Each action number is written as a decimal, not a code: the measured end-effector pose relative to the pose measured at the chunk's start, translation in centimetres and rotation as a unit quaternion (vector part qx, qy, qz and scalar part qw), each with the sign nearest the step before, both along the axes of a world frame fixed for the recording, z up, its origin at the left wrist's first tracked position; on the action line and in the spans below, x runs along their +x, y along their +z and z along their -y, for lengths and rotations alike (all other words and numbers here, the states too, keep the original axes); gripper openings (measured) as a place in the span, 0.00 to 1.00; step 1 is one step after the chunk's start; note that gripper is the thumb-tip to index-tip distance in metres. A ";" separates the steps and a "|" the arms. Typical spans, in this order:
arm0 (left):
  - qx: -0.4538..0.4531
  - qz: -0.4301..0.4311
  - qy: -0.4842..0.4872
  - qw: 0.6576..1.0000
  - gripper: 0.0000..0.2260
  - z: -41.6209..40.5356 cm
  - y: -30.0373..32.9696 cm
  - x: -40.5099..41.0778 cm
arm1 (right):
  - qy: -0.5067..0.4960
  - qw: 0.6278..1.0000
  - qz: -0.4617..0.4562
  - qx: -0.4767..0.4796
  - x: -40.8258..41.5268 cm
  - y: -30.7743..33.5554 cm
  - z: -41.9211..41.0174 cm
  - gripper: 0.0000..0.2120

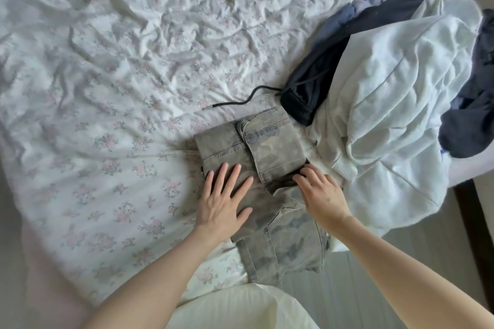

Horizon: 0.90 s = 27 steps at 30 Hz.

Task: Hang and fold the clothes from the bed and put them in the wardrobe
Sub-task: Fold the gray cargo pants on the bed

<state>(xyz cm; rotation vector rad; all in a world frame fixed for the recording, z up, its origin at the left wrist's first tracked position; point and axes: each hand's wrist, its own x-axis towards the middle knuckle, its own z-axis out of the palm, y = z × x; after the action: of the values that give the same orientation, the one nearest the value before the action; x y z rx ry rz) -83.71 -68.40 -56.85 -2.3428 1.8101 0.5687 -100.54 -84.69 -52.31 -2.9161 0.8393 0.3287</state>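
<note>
Camo trousers lay partly folded at near edge of bed, lower part hanging off toward floor. Left hand pressed flat on fold, fingers straight and spread. Right hand rested at fold's right edge, fingertips curled onto a flap, grip unclear. Farther right, heap: white sweatshirt, dark drawstring garment, cord trailing left on floral sheet.

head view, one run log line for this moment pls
step: folding camo pants on bed | left hand: flat, pressing pants | right hand: fingers at folded edge | clothes pile: beside pants, unfolded
</note>
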 end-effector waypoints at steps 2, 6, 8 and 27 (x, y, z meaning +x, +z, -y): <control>-0.015 0.000 -0.010 1.000 0.31 0.0 0.6 0.1 | -0.014 0.999 0.031 0.018 0.5 0.0 0.3 0.15; -0.122 -0.050 0.043 0.990 0.28 1.1 1.3 -0.2 | -0.022 0.995 0.018 0.091 3.1 0.0 2.4 0.07; -0.146 -0.093 0.082 0.982 0.26 2.7 1.8 -0.8 | -0.005 0.993 0.002 0.117 4.2 -0.2 3.6 0.11; -0.062 0.019 0.099 0.993 0.31 2.7 0.1 4.8 | 0.027 0.991 -0.097 0.082 7.7 -0.8 6.4 0.51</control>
<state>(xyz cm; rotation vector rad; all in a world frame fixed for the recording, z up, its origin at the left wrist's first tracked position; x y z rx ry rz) -78.88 -71.08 -56.72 -2.6171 1.6515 0.4430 -92.79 -91.10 -53.11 -2.7886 0.7177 0.6622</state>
